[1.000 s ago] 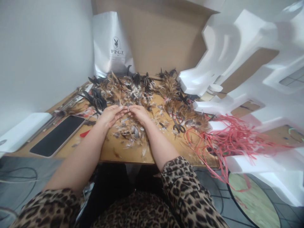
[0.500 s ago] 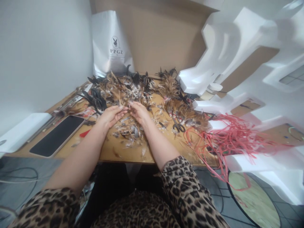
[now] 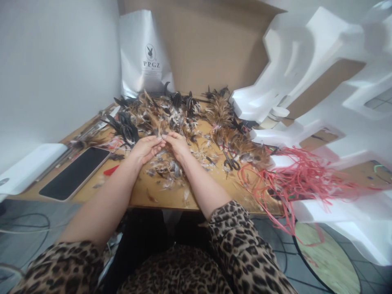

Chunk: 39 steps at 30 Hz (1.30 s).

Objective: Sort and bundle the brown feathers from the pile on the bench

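My left hand and my right hand meet fingertip to fingertip above the middle of the table. Both are closed in a pinch on a small brown feather, whose pale base runs in between the fingertips. Right behind them lies a wide heap of brown, white and black feathers. A bunch of black feathers rests just left of the heap. Below my hands, loose feather scraps are scattered on the wooden tabletop.
Black-handled scissors lie to the right, beside brown feather bunches. Red ribbon strands spill over white foam pieces. At left are a phone, a white box-like object and a red object. A silver bag stands behind.
My right hand has shifted slightly left, and its fingertips now press against those of my left hand. The whole view has moved a little; the objects on the table lie as before.
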Each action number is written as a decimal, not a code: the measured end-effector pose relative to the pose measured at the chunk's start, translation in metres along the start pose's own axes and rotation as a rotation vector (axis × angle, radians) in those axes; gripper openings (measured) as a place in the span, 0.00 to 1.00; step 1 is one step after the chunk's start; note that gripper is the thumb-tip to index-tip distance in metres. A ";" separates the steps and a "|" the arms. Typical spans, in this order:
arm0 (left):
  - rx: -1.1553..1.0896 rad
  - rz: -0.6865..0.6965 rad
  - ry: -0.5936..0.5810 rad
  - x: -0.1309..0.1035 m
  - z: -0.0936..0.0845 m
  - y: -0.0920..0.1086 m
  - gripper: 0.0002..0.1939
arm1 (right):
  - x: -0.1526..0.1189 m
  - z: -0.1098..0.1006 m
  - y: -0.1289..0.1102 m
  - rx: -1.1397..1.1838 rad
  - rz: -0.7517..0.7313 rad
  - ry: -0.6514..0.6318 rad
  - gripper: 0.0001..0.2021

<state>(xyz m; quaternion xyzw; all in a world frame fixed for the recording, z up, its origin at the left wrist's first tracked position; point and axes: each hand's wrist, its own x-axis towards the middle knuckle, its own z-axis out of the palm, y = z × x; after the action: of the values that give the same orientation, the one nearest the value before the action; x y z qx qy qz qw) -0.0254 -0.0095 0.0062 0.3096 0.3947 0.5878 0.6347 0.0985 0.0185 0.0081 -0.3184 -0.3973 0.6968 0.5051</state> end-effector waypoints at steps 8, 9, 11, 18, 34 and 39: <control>0.155 0.062 0.028 -0.003 0.001 0.002 0.03 | 0.000 -0.001 -0.001 -0.080 -0.045 0.013 0.12; 0.162 0.067 0.029 -0.004 0.002 0.003 0.02 | 0.000 -0.002 -0.001 -0.083 -0.050 0.004 0.11; 0.144 0.068 0.039 -0.004 0.002 0.005 0.01 | 0.002 -0.005 -0.003 -0.104 -0.066 -0.007 0.09; -0.112 0.048 0.071 -0.004 -0.001 0.016 0.07 | 0.014 -0.023 0.001 -0.598 -0.272 0.043 0.07; -0.274 0.049 0.061 -0.003 -0.004 0.017 0.04 | 0.010 -0.009 0.003 -0.342 -0.039 0.004 0.09; -0.197 -0.130 0.035 0.000 -0.006 0.011 0.06 | 0.002 -0.011 -0.014 0.041 0.125 -0.087 0.08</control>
<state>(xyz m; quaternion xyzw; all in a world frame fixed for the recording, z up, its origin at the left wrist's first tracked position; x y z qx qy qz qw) -0.0360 -0.0086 0.0124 0.2090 0.3652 0.5868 0.6918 0.1132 0.0256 0.0153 -0.3016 -0.3839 0.7481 0.4494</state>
